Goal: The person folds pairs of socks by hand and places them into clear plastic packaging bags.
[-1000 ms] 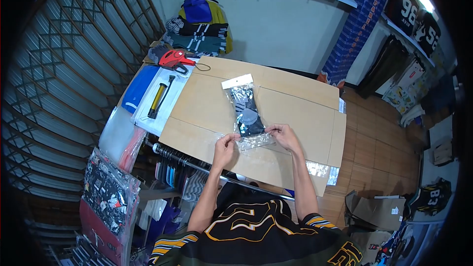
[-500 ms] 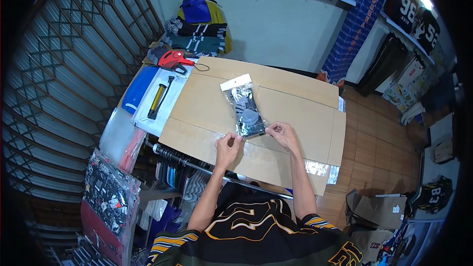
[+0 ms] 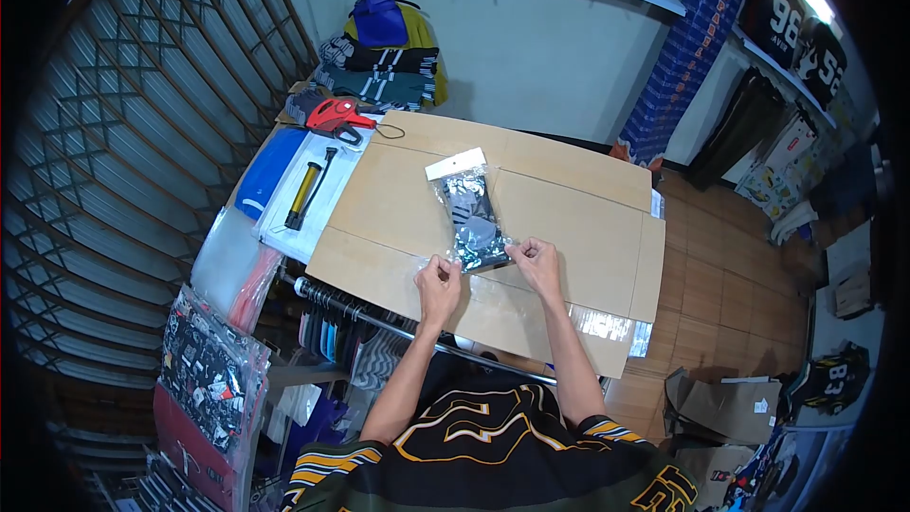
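Note:
A clear plastic packet (image 3: 471, 216) with a white header strip lies on the cardboard sheet (image 3: 569, 218); inside is something folded, black and grey, whose kind I cannot make out. My left hand (image 3: 439, 286) pinches the packet's near left corner between thumb and fingers. At the near right corner, my right hand (image 3: 537, 265) has its thumb and fingers closed on the plastic edge. The header end points away from me.
Left of the cardboard lie a yellow and black hand pump (image 3: 304, 194), a red and black price-label gun (image 3: 338, 118) and a blue package (image 3: 268, 173). Folded clothes (image 3: 379, 66) are stacked behind. A clothes rail (image 3: 379, 315) runs under the near edge. Cardboard boxes (image 3: 725, 406) stand at right.
The packet's near end has shifted slightly toward me, and its plastic looks pulled flatter. My right hand has moved a little left and nearer; the left hand stays almost in place.

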`<act>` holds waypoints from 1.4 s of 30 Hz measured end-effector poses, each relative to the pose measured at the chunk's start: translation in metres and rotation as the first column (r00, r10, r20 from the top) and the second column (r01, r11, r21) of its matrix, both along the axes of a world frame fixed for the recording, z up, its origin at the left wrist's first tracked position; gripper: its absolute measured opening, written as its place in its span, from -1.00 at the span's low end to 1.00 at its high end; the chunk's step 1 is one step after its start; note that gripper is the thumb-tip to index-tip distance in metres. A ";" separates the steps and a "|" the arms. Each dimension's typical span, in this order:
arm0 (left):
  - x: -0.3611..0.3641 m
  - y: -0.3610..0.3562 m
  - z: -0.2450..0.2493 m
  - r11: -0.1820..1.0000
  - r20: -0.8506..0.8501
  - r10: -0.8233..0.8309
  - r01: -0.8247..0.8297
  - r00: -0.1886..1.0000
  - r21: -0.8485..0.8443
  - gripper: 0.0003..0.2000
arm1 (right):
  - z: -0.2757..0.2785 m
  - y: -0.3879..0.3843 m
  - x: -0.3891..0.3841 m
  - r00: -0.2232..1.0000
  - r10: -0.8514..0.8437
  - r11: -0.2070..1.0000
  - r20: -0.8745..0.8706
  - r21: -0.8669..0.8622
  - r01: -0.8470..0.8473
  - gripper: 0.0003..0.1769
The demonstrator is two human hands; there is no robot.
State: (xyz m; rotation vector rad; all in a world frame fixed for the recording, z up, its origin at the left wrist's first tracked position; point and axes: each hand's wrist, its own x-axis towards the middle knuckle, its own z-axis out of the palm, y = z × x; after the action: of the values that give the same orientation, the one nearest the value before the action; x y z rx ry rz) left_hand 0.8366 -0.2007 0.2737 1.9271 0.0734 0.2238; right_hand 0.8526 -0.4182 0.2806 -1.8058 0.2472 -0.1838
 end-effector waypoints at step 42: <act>-0.024 -0.002 0.116 0.952 0.458 -0.305 0.268 0.835 0.146 -0.79 | 0.114 -0.009 -0.027 0.760 0.382 0.921 0.526 -0.286 -0.265 -0.65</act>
State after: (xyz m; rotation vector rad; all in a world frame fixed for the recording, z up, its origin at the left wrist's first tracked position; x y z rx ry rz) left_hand 0.8127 -0.2029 0.3894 1.8777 -0.5606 0.4976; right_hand 0.8258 -0.4276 0.3942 -1.8642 -0.5383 -0.5079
